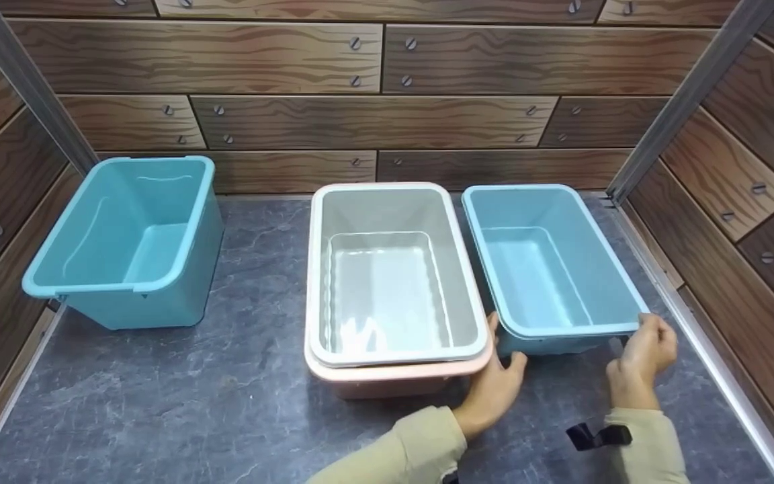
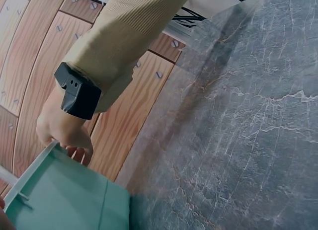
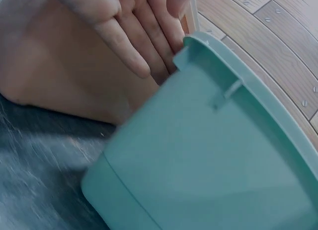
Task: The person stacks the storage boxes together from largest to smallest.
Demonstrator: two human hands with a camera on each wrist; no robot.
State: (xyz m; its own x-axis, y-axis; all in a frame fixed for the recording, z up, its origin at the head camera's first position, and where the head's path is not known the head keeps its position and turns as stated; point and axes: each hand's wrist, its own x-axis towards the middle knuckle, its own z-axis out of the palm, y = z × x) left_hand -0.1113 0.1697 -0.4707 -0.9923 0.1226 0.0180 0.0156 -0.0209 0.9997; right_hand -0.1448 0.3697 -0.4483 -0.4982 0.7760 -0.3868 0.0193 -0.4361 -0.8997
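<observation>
A light-blue plastic bin [image 1: 535, 269] stands at the right. My right hand [image 1: 642, 353] pinches its rim at the near right corner; the left wrist view shows those fingers [image 2: 82, 153] curled over the rim of the bin [image 2: 64, 195]. My left hand [image 1: 494, 393] is at the bin's near left corner, between it and the pink bin [image 1: 387, 386]. In the right wrist view the left hand's fingers [image 3: 136, 46] are straight, close beside the corner of the blue bin [image 3: 198, 140]. A pale grey bin [image 1: 387, 296] sits nested inside the pink one.
Another blue bin [image 1: 192, 289] stands apart at the far left. Wood-patterned walls [image 1: 293, 121] enclose the back and sides, with a metal strip [image 1: 716, 363] along the right floor edge. The floor [image 1: 158, 403] is dark marbled grey.
</observation>
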